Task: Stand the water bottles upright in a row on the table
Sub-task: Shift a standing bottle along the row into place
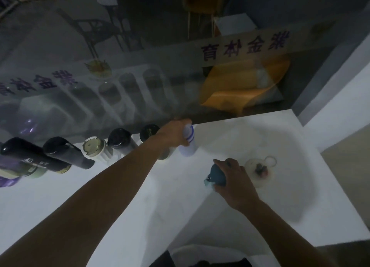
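Several bottles stand upright in a row along the far edge of the white table (60, 196), against a glass wall: two tall black ones (30, 156) (66, 152) at left, a white one with a flip lid (96, 148), then two black-capped ones (122, 140) (149, 133). My left hand (176, 132) grips the top of a white bottle with blue stripes (189, 144), which stands at the right end of the row. My right hand (234, 178) holds a dark teal bottle (217, 173) over the table, nearer to me.
A clear bottle or lid with a ring (260, 168) rests on the table right of my right hand. The glass wall (140, 86) reflects the row. The table's right edge (312, 158) drops to the floor. A purple thing (8, 181) sits at far left.
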Available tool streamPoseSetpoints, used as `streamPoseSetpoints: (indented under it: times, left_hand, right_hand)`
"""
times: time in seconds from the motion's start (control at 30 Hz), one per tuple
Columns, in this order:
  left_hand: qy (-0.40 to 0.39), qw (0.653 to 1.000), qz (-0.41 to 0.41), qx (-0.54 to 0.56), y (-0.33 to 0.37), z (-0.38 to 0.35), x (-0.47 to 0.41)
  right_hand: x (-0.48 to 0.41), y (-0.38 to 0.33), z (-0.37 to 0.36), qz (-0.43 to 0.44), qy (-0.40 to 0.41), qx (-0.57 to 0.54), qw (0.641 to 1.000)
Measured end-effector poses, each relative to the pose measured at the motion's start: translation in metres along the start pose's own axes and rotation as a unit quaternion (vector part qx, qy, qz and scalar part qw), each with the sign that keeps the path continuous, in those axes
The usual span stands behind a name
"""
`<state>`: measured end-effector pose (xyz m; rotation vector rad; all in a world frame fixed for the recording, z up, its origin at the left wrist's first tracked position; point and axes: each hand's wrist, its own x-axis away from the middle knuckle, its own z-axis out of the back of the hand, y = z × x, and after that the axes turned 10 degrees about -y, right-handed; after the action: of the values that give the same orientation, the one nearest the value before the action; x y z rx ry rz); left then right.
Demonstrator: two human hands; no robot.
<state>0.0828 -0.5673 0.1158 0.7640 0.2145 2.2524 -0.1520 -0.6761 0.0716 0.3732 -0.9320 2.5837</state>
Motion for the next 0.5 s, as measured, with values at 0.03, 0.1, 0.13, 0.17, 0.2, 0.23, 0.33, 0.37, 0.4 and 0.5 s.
streamPoseSetpoints:
  times: [0.03,0.1,0.13,0.17,0.2,0.23,0.33,0.37,0.4,0.5]
  left_hand:
    - [-0.005,1.0,-0.002,-0.003,-0.002,0.0,-0.001]
    - [0.0,1.0,-0.007,-0.003,-0.007,-0.001,-0.004]
    - [0.003,1.0,-0.012,0.0,-0.009,-0.002,-0.005]
    - [0.003,1.0,-0.015,0.002,-0.01,-0.004,-0.007]
    - [0.004,1.0,-0.018,0.005,-0.012,-0.005,-0.008]
    - [0.003,1.0,-0.02,0.009,-0.014,-0.006,-0.009]
    - [0.005,0.999,-0.035,0.04,-0.022,-0.007,-0.011]
    - [0.001,0.998,-0.041,0.048,-0.024,-0.007,-0.011]
    - [-0.006,0.998,-0.045,0.054,-0.025,-0.006,-0.011]
    - [-0.001,0.998,-0.028,0.05,-0.027,-0.004,0.0]
  right_hand:
    - [0.001,-0.001,-0.002,-0.01,0.008,-0.006,1.0]
    - [0.002,-0.003,-0.005,-0.022,0.02,-0.014,0.999]
    - [0.002,-0.003,-0.007,-0.024,0.022,-0.016,0.999]
    - [0.004,-0.003,-0.008,-0.023,0.022,-0.016,0.999]
    - [0.004,-0.004,-0.009,-0.022,0.022,-0.014,0.999]
    - [0.005,-0.004,-0.009,-0.022,0.023,-0.011,0.999]
    - [0.002,-0.005,-0.003,-0.027,0.01,-0.01,1.0]
    - [-0.001,-0.007,0.0,-0.028,0.006,-0.013,1.0]
    - [-0.003,-0.009,0.004,-0.027,0.005,-0.019,0.999]
    - [-0.014,-0.014,0.024,-0.028,0.011,-0.016,0.999]
